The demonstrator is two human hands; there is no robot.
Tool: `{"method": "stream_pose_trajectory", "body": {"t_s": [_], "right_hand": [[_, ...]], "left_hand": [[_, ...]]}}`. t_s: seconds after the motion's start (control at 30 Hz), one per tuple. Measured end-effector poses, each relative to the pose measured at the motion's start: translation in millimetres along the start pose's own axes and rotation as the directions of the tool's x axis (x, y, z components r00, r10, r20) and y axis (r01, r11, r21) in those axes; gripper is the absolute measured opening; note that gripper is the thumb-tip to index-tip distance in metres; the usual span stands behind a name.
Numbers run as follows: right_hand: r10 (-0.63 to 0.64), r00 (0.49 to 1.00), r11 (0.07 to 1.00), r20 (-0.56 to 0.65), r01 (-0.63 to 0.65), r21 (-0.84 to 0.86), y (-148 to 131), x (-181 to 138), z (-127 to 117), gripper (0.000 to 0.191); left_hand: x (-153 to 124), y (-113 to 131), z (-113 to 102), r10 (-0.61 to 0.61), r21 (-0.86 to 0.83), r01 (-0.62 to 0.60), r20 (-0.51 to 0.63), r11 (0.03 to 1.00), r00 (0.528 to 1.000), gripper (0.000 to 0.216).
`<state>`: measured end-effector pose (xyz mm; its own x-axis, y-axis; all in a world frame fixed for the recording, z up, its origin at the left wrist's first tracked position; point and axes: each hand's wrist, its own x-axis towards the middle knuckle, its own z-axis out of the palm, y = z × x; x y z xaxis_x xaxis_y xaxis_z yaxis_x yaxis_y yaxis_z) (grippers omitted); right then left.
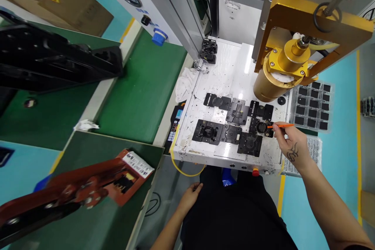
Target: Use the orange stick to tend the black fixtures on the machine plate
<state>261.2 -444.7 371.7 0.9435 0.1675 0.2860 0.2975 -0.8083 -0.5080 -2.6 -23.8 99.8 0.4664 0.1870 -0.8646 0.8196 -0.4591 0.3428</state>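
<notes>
My right hand (pixel 293 146) grips a thin orange stick (pixel 283 125) between thumb and fingers. The stick's tip points left and meets the right side of a black fixture (pixel 261 126) with a round centre on the white machine table (pixel 234 70). Around that fixture lie several black plates: one with white lettering (pixel 260 110) behind it, a square plate (pixel 250 144) in front, and a larger one with a round middle (pixel 207 132) farther left. Down by my thigh, below the table's front edge, my left hand (pixel 190 195) is loosely closed, with nothing visible in it.
A gold cylindrical press head (pixel 269 82) hangs over the table's right rear. Clear trays of black squares (pixel 312 105) stand at the right, beyond my right hand. A red emergency button (pixel 256 172) sits on the front edge. A red clamp-like tool (pixel 88 191) occupies the left bench.
</notes>
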Motion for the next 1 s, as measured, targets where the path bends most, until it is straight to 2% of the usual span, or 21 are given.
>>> {"method": "stream_pose_trajectory", "body": {"t_s": [0.43, 0.5, 0.73, 1.0], "right_hand": [[-0.101, 0.994, 0.994, 0.045, 0.103, -0.047, 2.0, 0.8, 5.1, 0.009], [-0.067, 0.997, 0.998, 0.046, 0.068, -0.014, 2.1, 0.8, 6.3, 0.010], [0.171, 0.985, 0.976, -0.021, -0.166, 0.143, 0.0, 1.6, -0.8, 0.017], [0.181, 0.981, 0.966, 0.067, -0.190, 0.175, 3.0, -2.3, 1.4, 0.016]], "left_hand": [[-1.2, 0.9, 1.1, -0.007, -0.005, 0.007, 0.001, 1.000, 1.000, 0.052], [-1.5, 0.7, 1.3, -0.007, -0.008, 0.007, 0.004, 1.000, 1.000, 0.052], [-1.2, 1.4, 2.2, -0.008, -0.014, 0.008, -0.005, 1.000, 1.000, 0.046], [-0.6, 1.2, 2.4, -0.019, 0.006, 0.019, -0.014, 1.000, 1.000, 0.048]]}}
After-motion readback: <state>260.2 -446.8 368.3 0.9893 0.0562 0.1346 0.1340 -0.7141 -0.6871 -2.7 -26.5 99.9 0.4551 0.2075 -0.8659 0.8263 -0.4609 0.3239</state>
